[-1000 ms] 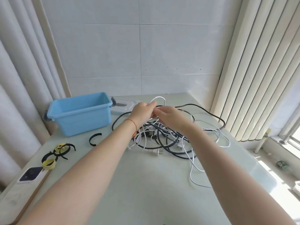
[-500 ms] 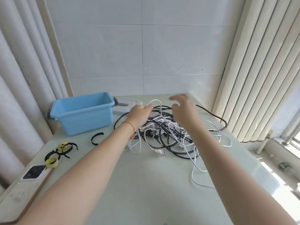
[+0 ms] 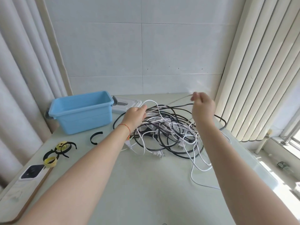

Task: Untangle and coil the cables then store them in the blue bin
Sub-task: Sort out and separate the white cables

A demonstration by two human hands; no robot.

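Note:
A tangle of black and white cables (image 3: 168,130) lies on the pale table, right of the empty blue bin (image 3: 81,111). My left hand (image 3: 135,115) rests on the left edge of the tangle, fingers closed around white cable strands. My right hand (image 3: 202,105) is raised above the right side of the pile, pinching a thin white cable (image 3: 178,99) that stretches taut from the heap up to its fingertips. A white two-pin plug (image 3: 158,154) lies at the near edge of the pile.
Black and yellow cable ties (image 3: 60,149) and a black tie (image 3: 95,137) lie left of my arm. A phone (image 3: 31,172) sits on a board at the left edge. A white device (image 3: 125,103) lies behind the bin. Blinds hang along the right.
My right hand has let go of the centre of the tangle and moved up and right, drawing a white cable out. My left hand has stayed on the pile.

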